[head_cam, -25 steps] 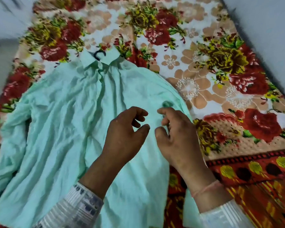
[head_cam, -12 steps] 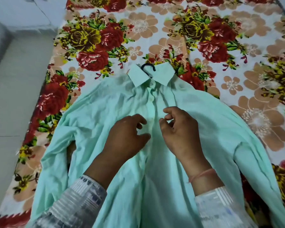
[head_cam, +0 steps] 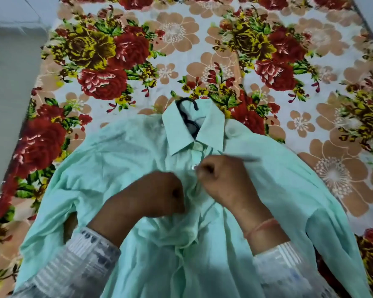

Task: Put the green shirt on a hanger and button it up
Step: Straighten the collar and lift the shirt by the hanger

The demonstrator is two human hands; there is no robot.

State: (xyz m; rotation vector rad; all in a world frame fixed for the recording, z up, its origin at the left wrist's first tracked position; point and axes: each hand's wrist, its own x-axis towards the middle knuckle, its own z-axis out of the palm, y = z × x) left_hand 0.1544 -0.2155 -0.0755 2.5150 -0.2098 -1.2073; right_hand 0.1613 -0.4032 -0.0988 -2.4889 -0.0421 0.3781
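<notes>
A pale green shirt (head_cam: 116,168) is lying front up on a bed, collar pointing away from the person, with the black hook of a hanger (head_cam: 186,108) showing inside the open collar. The cloth is creasing heavily and bunching along the front opening, and both of its sleeves are spreading out to the sides. Just below the collar the front is lying closed; lower down the two edges are gathering in folds between the hands.

The right hand (head_cam: 222,181) is resting knuckles up just under the collar, fingers curled, its grip pinching the front edge right beside a small pale button (head_cam: 195,167). The left hand (head_cam: 155,194) is sitting just beside and below it, fist-like, its grip tucked down into the bunched cloth of the other front edge. Motion blur is softening both hands.

A reddish thread band (head_cam: 261,227) is circling the right wrist, and white patterned cuffs (head_cam: 73,265) are covering both forearms. Beneath the shirt, a bedsheet (head_cam: 181,39) printed with red, yellow and tan flowers is covering the bed, and a grey floor (head_cam: 9,104) is showing at the left.
</notes>
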